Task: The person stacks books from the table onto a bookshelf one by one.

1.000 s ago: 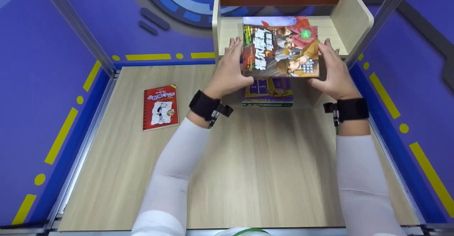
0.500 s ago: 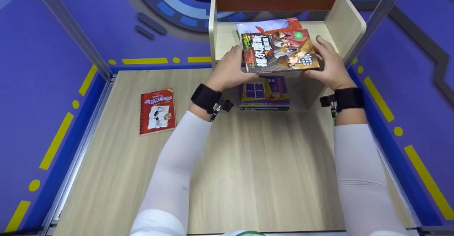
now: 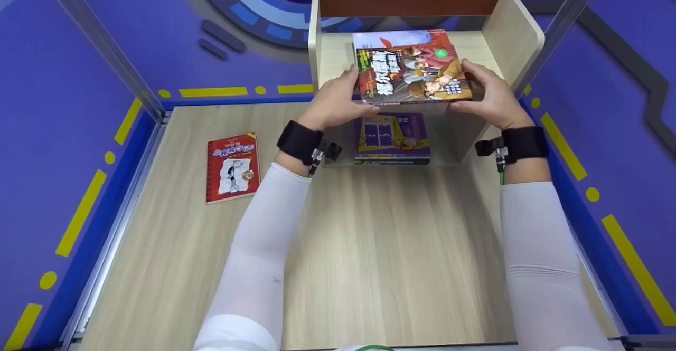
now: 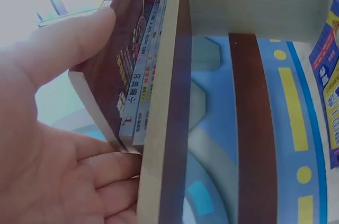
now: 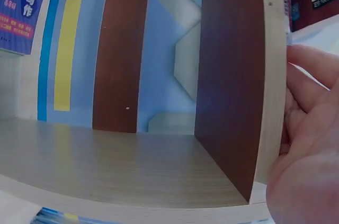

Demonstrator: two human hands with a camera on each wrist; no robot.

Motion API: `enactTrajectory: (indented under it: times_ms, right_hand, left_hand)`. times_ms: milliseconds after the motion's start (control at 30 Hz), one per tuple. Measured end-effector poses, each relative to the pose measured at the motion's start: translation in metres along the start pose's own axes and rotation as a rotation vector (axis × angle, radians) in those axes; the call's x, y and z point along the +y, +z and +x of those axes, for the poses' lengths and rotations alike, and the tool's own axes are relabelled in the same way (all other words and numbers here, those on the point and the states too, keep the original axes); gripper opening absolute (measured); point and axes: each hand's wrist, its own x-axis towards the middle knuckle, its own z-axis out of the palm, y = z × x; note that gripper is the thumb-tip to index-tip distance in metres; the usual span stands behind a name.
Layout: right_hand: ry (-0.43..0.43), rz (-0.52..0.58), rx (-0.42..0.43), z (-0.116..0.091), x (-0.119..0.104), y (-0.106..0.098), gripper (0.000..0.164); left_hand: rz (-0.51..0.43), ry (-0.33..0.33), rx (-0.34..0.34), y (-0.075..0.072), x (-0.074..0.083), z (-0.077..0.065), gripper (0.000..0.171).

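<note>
A brown illustrated book (image 3: 409,79) lies flat-side up at the upper board of a wooden bookshelf (image 3: 512,39), between both hands. My left hand (image 3: 335,97) grips its left end; in the left wrist view the thumb (image 4: 87,38) lies over the book and the fingers curl beneath its end. The right hand (image 3: 494,97) holds the right end, thumb at the front edge and fingers along the side. Behind and under the book shows a pale blue and red book (image 3: 404,37). Grey spines (image 4: 139,91) of the books below rest along the shelf board in the left wrist view.
On the lower level sits a stack of books topped by a purple and yellow one (image 3: 393,132). A red book (image 3: 232,166) lies on the wooden table (image 3: 391,256) at the left. Blue-purple panels enclose the table's back and sides.
The brown book has come down toward the book under it and shifted slightly left, its tilt now levelled. Both hands moved with it. The book underneath has straightened.
</note>
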Motion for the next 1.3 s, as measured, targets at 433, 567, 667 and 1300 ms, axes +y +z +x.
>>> enactTrajectory:
  times_ms: [433, 567, 667, 1300]
  right_hand:
    - [0.13, -0.319, -0.12, 0.007, -0.014, 0.0, 0.119]
    - [0.093, -0.244, -0.114, 0.008, -0.013, 0.0, 0.112]
    - [0.074, -0.212, -0.113, 0.007, -0.012, -0.001, 0.108]
    - [0.078, -0.163, -0.086, 0.003, -0.007, -0.003, 0.088]
  left_hand:
    - [0.037, 0.008, -0.048, -0.006, 0.003, 0.002, 0.116]
    - [0.011, 0.016, -0.045, -0.008, -0.001, 0.0, 0.109]
    - [-0.008, 0.034, -0.04, -0.01, -0.005, -0.001, 0.105]
    - [-0.063, 0.141, 0.022, -0.008, -0.012, 0.002, 0.054]
